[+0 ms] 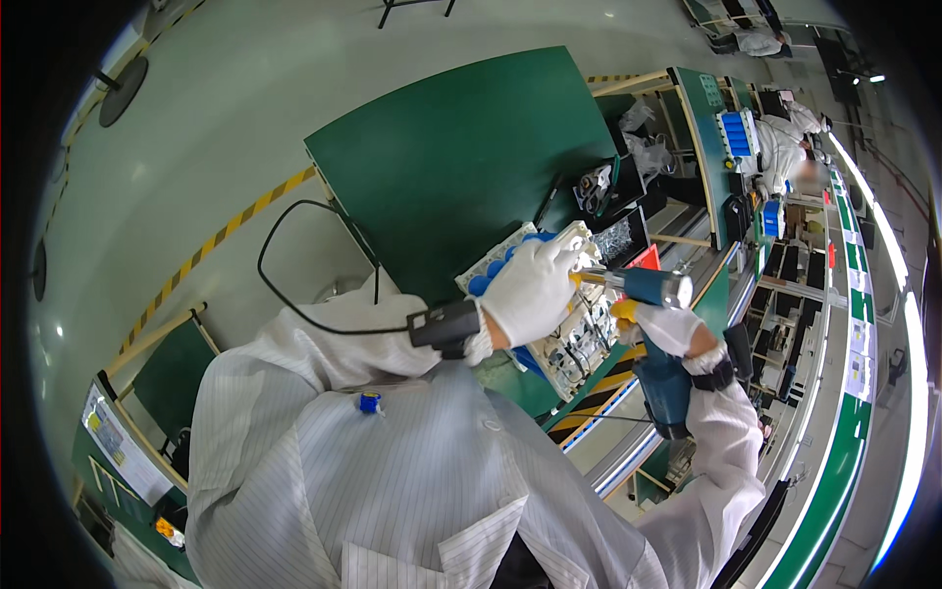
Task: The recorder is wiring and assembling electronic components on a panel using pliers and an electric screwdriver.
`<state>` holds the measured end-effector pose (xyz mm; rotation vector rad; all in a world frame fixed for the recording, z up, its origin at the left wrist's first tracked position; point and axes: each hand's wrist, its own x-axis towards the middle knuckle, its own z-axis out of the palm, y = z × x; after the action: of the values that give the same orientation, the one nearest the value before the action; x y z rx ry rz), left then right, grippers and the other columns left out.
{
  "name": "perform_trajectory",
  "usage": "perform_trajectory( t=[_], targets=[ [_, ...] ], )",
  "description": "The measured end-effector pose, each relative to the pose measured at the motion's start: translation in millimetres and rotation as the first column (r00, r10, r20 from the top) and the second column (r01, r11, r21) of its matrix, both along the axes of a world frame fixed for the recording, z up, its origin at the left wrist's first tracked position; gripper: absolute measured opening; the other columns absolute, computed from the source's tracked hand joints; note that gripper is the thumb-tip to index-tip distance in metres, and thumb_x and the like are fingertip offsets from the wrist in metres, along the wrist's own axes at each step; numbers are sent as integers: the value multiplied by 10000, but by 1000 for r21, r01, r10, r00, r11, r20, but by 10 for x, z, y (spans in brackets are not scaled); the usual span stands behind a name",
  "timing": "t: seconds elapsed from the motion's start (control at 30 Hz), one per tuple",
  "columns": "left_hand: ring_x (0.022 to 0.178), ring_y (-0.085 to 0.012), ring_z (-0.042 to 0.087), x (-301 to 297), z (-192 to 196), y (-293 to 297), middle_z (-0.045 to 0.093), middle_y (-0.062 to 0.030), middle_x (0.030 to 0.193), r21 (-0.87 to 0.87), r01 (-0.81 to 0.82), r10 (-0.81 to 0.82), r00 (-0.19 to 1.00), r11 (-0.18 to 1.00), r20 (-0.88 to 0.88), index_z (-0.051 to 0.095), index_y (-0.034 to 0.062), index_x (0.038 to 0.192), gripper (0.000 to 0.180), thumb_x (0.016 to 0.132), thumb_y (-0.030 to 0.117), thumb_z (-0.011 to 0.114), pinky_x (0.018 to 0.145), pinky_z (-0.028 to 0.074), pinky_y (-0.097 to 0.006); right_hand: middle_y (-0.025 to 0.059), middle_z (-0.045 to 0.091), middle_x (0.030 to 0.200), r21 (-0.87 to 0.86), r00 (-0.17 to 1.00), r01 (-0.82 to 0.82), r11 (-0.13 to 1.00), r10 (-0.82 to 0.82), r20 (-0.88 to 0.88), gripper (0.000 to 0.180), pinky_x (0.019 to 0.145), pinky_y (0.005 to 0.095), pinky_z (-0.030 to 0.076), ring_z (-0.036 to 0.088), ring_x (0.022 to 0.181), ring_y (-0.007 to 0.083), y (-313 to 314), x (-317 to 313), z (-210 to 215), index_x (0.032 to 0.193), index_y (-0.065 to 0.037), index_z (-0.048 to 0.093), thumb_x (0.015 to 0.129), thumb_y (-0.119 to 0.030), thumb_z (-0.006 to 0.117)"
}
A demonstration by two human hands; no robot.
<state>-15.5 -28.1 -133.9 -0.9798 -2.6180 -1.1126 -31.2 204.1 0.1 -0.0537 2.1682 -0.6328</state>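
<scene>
Inspection of the head view shows both gloved hands at one workpiece on the green desk [461, 157]. Right hand [667, 329], grip closed around the handle of one blue power screwdriver [655, 334], holds the tool with its barrel lying roughly level, long axis pointing toward the person's left. Left hand [533, 290], grip curled shut over the tool's front end and bit, rests at the upper edge of one white assembly [574, 329] carrying wiring and small fittings, which leans against the desk edge; whether the fingers pinch a screw cannot be told. The assembly lies directly below and just left of the tool tip, touching or nearly touching the left glove, so the left hand is the nearer. Blue rounded parts [488, 277] show beside the left wrist, count unclear. One black wrist band with a cable [294, 265] sits on the left forearm. One tray of small metal fasteners [620, 236] stands just beyond. Another person in white [780, 147] works well apart along the line.
</scene>
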Motion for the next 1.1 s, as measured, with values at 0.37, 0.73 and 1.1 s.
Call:
perform_trajectory(
  t=[0.37, 0.73, 1.1],
  targets=[
    [678, -257, 705, 264, -13, 227, 700, -77, 742, -127, 111, -87, 980, 986, 181, 720, 89, 867, 146, 844, 215, 649, 580, 531, -387, 71, 717, 918, 86, 988, 106, 991, -114, 101, 216, 722, 294, 560, 681, 779, 159, 114, -211, -120, 1115, -10, 690, 995, -171, 613],
    [632, -270, 722, 178, 66, 490, 715, -74, 702, -156, 79, -32, 958, 984, 284, 663, 110, 1024, 157, 918, 197, 585, 563, 552, -424, 82, 697, 839, 119, 978, -154, 981, 168, -120, 234, 672, 309, 553, 665, 702, 175, 123, -139, -193, 1060, -29, 687, 959, -201, 565],
    [624, -248, 733, 267, 6, 675, 720, -69, 691, -223, 64, -10, 972, 973, 236, 660, 83, 1002, 150, 907, 163, 575, 555, 550, -415, 38, 665, 752, 141, 996, 91, 986, -87, -36, 199, 567, 301, 527, 622, 604, 135, 27, 27, -136, 1059, -47, 689, 939, -196, 636]
  ],
)
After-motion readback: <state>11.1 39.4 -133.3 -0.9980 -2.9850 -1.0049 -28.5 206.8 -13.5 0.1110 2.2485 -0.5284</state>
